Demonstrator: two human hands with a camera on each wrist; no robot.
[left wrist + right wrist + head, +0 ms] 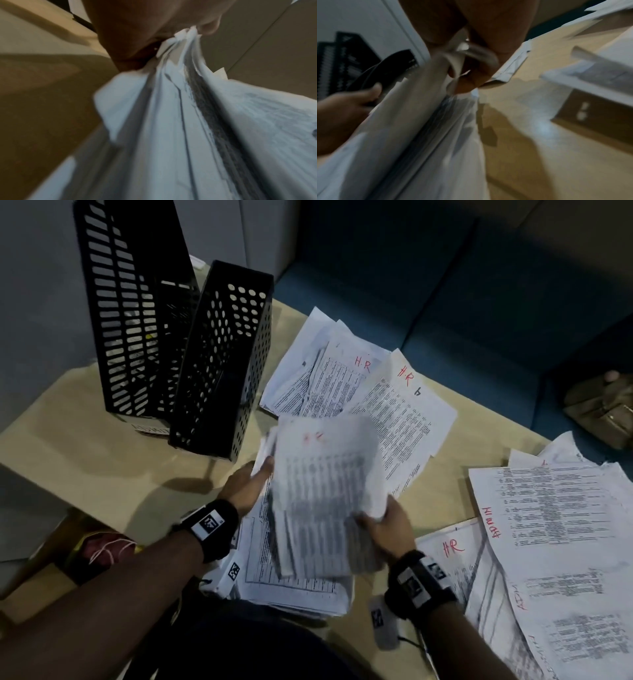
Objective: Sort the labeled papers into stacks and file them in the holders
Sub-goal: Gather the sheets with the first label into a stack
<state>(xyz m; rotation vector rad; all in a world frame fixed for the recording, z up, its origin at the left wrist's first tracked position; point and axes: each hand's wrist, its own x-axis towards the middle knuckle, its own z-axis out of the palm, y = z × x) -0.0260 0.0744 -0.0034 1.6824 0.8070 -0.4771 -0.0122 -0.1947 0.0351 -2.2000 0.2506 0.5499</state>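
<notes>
Both hands hold a thick stack of printed papers above the table, blurred, with a faint red label near its top. My left hand grips the stack's left edge; the left wrist view shows the sheets bunched against that hand. My right hand pinches the lower right corner, seen close in the right wrist view with the stack below. Two black mesh holders stand at the back left: a tall slotted holder and a shorter holed holder.
Loose sheets marked HR lie fanned behind the stack. A pile marked ADMIN and an HR sheet lie at the right. More papers lie under the stack. The beige table meets a blue sofa holding a bag.
</notes>
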